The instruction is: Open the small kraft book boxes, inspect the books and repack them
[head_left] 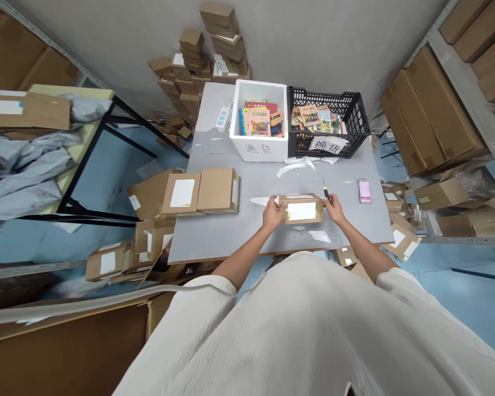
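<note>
A small cardboard box [303,216] with a white label and clear tape lies at the front of the grey table. At its left end my left hand [273,214] is closed, thumb on top, gripping it. By the right end is my right hand [334,209], its fingers closed around a small cutter [325,192] with a black and yellow handle and a thin blade pointing away from me. Whether those fingers also touch the box I cannot tell. Scraps of white paper [319,236] lie around the box.
A white foam box [258,153] and a black crate [365,132], both holding books, stand at the table's back. Two cardboard boxes [218,190] sit left; a phone [364,191] lies right. Shelving [462,66] and stacked cartons [220,44] surround the grey table [214,236].
</note>
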Available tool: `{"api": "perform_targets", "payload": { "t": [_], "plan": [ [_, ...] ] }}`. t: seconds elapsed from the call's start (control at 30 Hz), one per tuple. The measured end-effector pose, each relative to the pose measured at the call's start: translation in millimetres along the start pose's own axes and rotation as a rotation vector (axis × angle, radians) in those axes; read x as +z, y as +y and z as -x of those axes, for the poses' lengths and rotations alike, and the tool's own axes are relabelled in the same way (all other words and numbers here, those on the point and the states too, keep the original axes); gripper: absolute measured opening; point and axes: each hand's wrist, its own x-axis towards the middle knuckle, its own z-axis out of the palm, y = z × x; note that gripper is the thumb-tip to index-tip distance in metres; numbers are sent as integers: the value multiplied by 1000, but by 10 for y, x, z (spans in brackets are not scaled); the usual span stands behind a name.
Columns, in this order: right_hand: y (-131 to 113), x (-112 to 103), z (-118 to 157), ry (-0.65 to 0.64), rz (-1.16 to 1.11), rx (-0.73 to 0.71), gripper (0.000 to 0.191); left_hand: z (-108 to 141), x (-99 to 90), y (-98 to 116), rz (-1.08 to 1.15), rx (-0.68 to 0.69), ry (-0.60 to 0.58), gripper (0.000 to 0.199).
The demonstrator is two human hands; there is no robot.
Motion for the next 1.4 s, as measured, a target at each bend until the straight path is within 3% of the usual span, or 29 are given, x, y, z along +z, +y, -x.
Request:
{"api": "perform_targets", "payload": {
  "t": [0.17,0.37,0.53,0.63,0.8,1.0,1.4],
  "plan": [
    [-61,76,-58,-3,-97,-15,58,-28,42,6,40,57,-13,60],
    [-199,9,-74,8,88,-138,70,106,68,79,-251,263,-3,54],
    [-453,-112,-70,-191,306,-280,59,261,53,80,-365,434,-106,62],
    [-643,-79,-90,-329,458,-320,48,305,50,53,-378,489,-112,70],
    [-905,157,-186,-456,667,-439,45,321,51,32,-404,500,-132,70],
    [-1095,423,-293,-485,802,-475,42,326,49,22,-366,494,-139,69],
    [-1438,426,-155,-520,1058,-415,46,326,32,8,-462,521,-130,68]
  ]
}}
